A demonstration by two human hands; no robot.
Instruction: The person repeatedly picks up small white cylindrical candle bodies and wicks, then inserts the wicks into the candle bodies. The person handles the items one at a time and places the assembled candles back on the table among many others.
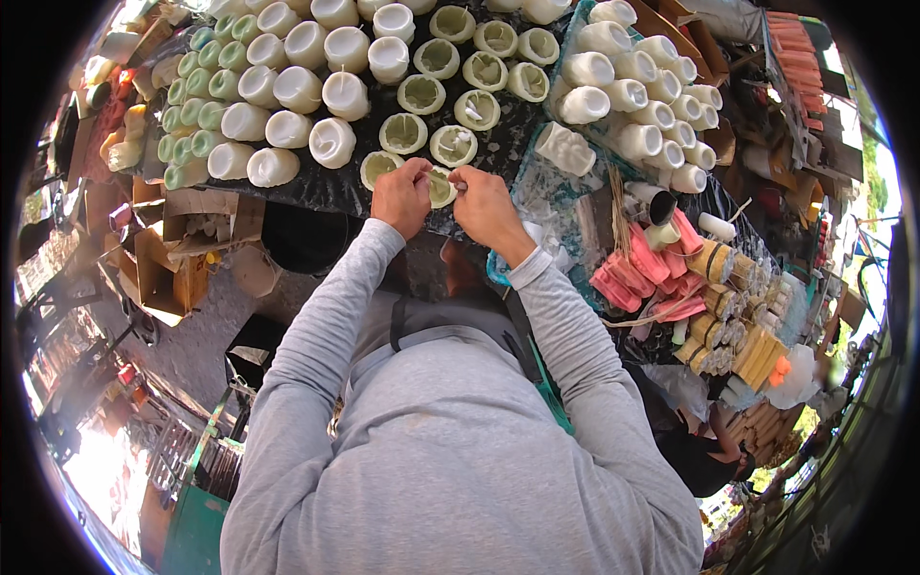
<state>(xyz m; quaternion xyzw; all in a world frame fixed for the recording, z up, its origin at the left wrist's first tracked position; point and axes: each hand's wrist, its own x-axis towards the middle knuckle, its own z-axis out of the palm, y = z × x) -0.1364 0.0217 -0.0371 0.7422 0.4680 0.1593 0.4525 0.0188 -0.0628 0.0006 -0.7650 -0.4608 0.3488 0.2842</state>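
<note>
My left hand [402, 199] and my right hand [487, 208] meet above a pale green hollow wax cup [442, 188] at the table's near edge. Thumbs and fingers of both hands are pinched at the cup's rim; whatever lies between them is too small to make out. Just left, another hollow cup [380, 167] is partly covered by my left hand. Beyond stand several similar hollow cups, one [453, 143] with whitish bits inside. Thin strands, which look like wicks, cross some of their openings.
Rows of cream wax cylinders [332, 143] and small green ones [205, 144] fill the table's left. At right stand stacked white cylinders [639, 141], a white wax block [565, 149], pink wax pieces [652, 256] and tied yellowish bundles [711, 261]. Cardboard boxes [163, 278] sit lower left; a person in black [698, 458] is lower right.
</note>
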